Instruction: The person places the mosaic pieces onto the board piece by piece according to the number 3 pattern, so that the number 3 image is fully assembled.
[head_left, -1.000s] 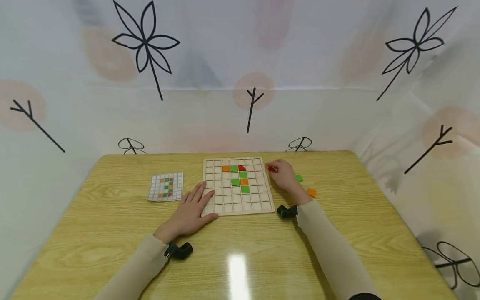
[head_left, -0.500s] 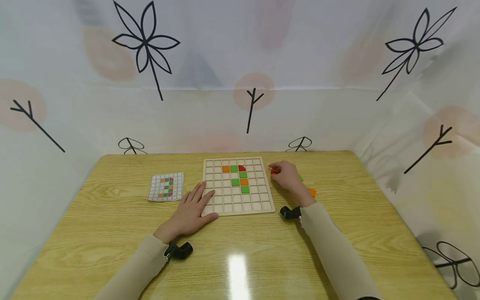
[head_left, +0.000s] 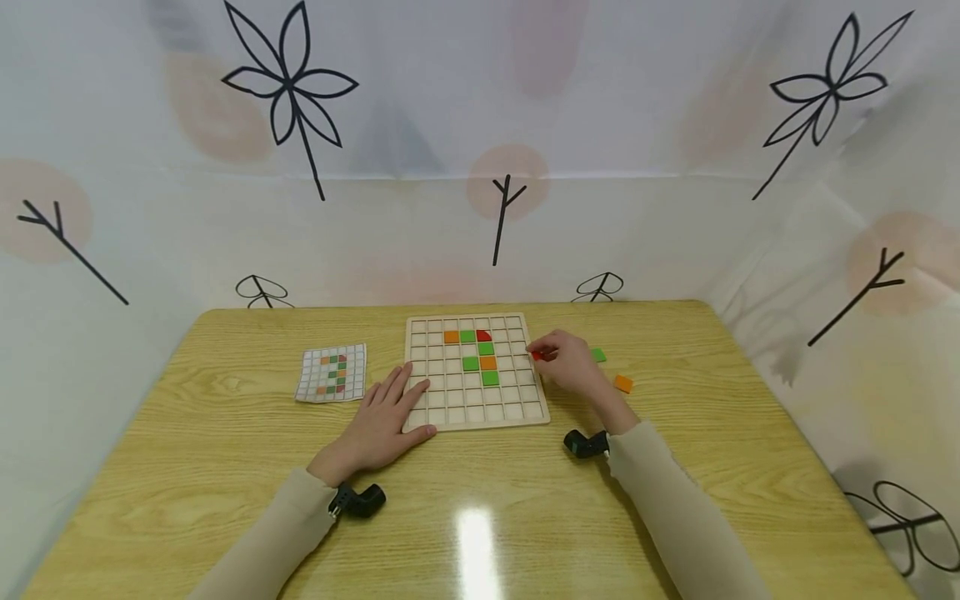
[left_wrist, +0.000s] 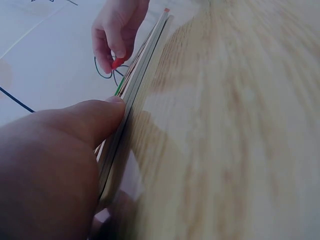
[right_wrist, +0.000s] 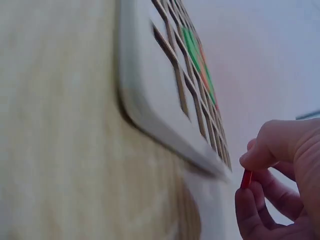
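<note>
A light wooden grid board (head_left: 442, 410) lies on the table, with orange, green and red tiles set in several of its squares. My left hand (head_left: 381, 427) rests on the board's left edge, fingers spread straight and thumb along the near corner. At the board's right edge, my right hand (head_left: 572, 363) pinches a red tile (right_wrist: 246, 179) between thumb and fingers. In the head view only a bit of that tile shows. The left wrist view has the red tile (left_wrist: 118, 62) in the fingers, raised beyond the board's edge.
Left of the board lies a paper card (head_left: 309, 385) printed with a grid of coloured squares. A loose green tile (head_left: 597, 355) and an orange tile (head_left: 623, 383) lie on the table (head_left: 420, 517) beyond my right hand. A patterned cloth hangs behind the table.
My right hand, with the red tile, first drew slightly right, then came back left and nearer to the board's right edge. My left hand and the tiles on the board have stayed put.
</note>
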